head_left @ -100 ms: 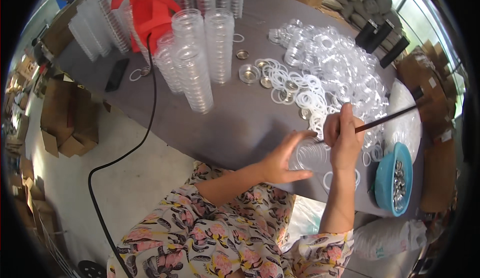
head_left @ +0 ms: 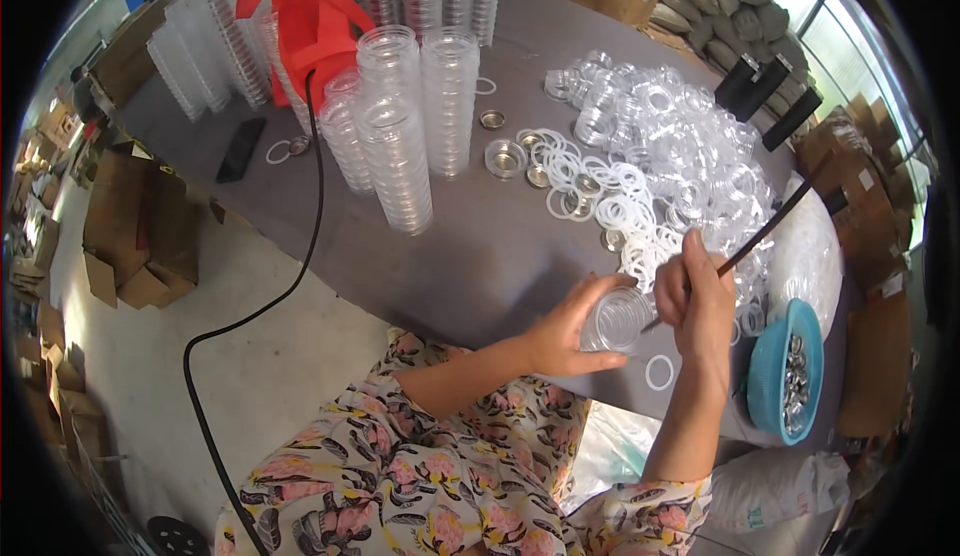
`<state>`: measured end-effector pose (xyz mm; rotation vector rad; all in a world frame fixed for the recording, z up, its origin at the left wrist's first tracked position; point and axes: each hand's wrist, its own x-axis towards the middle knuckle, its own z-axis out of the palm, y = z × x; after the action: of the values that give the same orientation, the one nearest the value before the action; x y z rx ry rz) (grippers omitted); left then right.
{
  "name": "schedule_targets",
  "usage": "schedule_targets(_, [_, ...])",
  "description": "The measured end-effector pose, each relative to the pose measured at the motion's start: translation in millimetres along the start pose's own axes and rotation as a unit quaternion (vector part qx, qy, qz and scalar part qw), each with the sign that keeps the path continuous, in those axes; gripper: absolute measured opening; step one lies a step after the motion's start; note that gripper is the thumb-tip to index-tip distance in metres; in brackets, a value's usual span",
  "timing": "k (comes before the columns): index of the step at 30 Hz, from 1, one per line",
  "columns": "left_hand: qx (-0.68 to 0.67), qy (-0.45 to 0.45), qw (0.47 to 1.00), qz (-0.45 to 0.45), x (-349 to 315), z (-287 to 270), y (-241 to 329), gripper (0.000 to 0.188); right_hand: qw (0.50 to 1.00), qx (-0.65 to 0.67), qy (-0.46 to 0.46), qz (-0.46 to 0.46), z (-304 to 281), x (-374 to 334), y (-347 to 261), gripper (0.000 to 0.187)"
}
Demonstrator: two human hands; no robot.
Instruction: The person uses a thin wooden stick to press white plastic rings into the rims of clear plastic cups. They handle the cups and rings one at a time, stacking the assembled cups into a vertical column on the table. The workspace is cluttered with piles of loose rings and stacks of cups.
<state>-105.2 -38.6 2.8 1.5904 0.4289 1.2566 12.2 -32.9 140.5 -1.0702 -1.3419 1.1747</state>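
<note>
My left hand [head_left: 572, 334] is curled round a clear round plastic cup [head_left: 617, 319] near the table's front edge, its ribbed round end turned toward my right hand. In my closed right hand [head_left: 700, 296] is a thin dark rod [head_left: 765, 231], slanting up to the far right. Its lower tip comes out below the fist, close beside the cup; I cannot tell whether they touch. A loose white ring [head_left: 660, 372] lies on the table under my hands. Beyond them is a spread of white rings [head_left: 610, 196] with a few small metal discs among them.
A heap of clear plastic pieces [head_left: 690, 146] covers the right of the table. Tall stacks of clear containers [head_left: 395, 171] stand left, beside a red bag [head_left: 312, 26] and a black cable [head_left: 310, 226]. A blue basket [head_left: 762, 381] of shiny metal parts sits at the right edge.
My right hand has moved slightly right and nearer to me, away from the cup. The rod is tilted more steeply. My left hand keeps hold of the cup.
</note>
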Motion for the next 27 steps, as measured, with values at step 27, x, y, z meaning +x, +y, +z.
schedule_targets(27, [-0.082,-0.003,0.994,-0.071,-9.5,1.3,-4.4,0.09,0.906,-0.373,0.078,-0.186,-11.7,-90.2,62.5,0.018])
